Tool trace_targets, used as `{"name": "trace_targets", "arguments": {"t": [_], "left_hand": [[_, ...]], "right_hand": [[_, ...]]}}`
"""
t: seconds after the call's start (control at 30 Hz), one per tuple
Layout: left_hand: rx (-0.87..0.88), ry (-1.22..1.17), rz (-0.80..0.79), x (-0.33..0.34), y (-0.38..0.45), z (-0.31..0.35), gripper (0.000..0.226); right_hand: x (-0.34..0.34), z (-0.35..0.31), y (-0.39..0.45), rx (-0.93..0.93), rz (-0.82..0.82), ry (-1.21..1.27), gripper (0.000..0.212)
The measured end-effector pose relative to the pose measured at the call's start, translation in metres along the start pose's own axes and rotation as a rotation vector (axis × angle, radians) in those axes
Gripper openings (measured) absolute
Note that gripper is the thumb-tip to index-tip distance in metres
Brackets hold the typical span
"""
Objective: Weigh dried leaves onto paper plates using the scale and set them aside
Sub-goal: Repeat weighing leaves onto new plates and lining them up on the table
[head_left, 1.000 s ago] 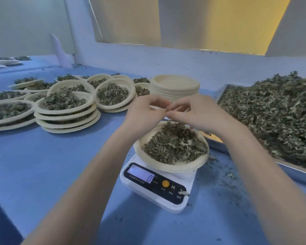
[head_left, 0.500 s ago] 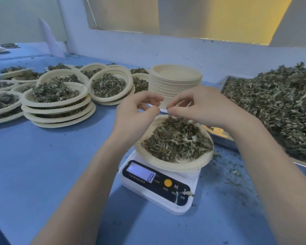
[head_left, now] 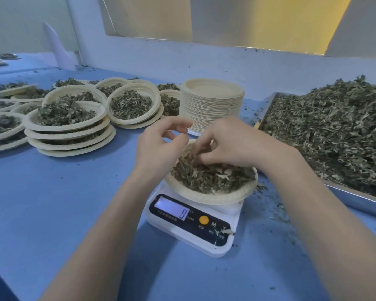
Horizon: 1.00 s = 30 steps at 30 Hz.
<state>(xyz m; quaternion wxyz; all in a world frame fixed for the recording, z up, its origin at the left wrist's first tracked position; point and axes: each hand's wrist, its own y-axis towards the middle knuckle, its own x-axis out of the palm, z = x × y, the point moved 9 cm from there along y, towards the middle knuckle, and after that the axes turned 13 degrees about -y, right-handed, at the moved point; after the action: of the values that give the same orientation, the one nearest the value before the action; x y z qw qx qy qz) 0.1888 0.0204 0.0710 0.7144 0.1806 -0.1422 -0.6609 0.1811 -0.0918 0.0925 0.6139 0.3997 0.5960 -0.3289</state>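
- Your right hand point(head_left: 230, 144) reaches down onto the far side of the paper plate point(head_left: 213, 195), its fingers curled into the dried leaves point(head_left: 211, 177) heaped there and pinching some of them.
- Your left hand point(head_left: 159, 146) hovers at the plate's left rim, fingers loosely bent and apart; no leaf can be made out between them.
- The plate sits on the white scale point(head_left: 191, 233), overhanging its platform to the right; the display point(head_left: 172, 210) faces you on the near left.
- Far behind the hands, just past the plate, stands a tall stack of empty plates point(head_left: 212, 105).
- To the left lie stacks of filled plates point(head_left: 70, 127), crowded rim against rim back toward the wall.
- To the right, a metal tray point(head_left: 356, 198) holds a large mound of leaves; its near edge runs close beside the scale, with crumbs scattered on the table between.
- The blue table point(head_left: 63, 203) lies bare in the near left, between the filled stacks and your left forearm.
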Motion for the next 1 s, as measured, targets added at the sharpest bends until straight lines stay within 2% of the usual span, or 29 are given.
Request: {"name": "trace_targets", "arguments": {"t": [0.2, 0.3, 0.7, 0.8, 0.9, 0.93, 1.0], "left_hand": [[-0.022, -0.05, 0.068, -0.009, 0.003, -0.006, 0.027], [-0.054, -0.07, 0.064, -0.009, 0.002, -0.009, 0.021], [-0.122, -0.072, 0.043, -0.008, 0.004, -0.019, 0.021], [-0.125, -0.066, 0.039, -0.008, 0.004, -0.02, 0.023], [-0.13, -0.062, 0.035, -0.007, 0.004, -0.02, 0.024], [-0.13, -0.06, 0.032, -0.007, 0.004, -0.02, 0.025], [-0.126, -0.053, 0.029, -0.007, 0.003, -0.021, 0.024]], "right_hand": [[-0.039, 0.031, -0.014, 0.101, 0.255, 0.329, 0.007], [-0.05, 0.046, -0.02, 0.161, 0.348, 0.381, 0.007], [-0.056, 0.059, -0.024, 0.19, 0.448, 0.38, 0.009], [-0.064, 0.074, -0.03, 0.246, 0.514, 0.308, 0.01], [-0.069, 0.097, -0.037, 0.401, 0.528, 0.052, 0.013], [-0.066, 0.106, -0.038, 0.462, 0.482, -0.051, 0.015], [-0.049, 0.12, -0.039, 0.559, 0.279, -0.213, 0.019]]}}
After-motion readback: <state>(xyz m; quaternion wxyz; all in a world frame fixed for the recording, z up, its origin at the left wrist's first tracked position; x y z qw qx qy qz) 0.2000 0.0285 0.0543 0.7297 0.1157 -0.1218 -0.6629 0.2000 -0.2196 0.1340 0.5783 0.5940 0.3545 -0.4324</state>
